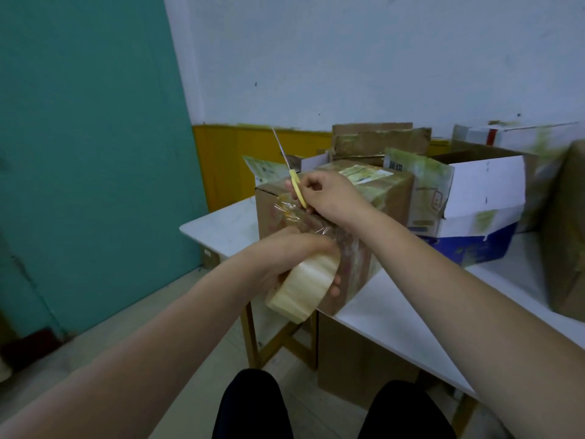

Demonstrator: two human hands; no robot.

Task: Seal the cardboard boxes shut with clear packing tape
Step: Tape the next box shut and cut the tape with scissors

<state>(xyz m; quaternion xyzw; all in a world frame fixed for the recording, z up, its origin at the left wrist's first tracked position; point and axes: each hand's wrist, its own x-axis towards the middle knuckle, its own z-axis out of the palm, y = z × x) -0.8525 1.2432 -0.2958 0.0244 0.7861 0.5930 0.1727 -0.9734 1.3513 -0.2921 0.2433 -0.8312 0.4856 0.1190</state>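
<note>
A brown cardboard box [373, 198] stands at the near left corner of the white table [395, 308]. My left hand [294, 251] grips a thick roll of clear packing tape [304, 286] against the box's near face. A crinkled strip of clear tape [294, 213] runs from the roll up to the box's top edge. My right hand [329, 194] holds yellow-handled scissors [296, 185] at the top edge, blades pointing up and away.
More boxes crowd the table behind and right: a white and blue open box [484, 217], flattened brown cardboard [380, 141], a brown box [566, 232] at the far right. Another box [354, 359] sits under the table. A teal door is on the left.
</note>
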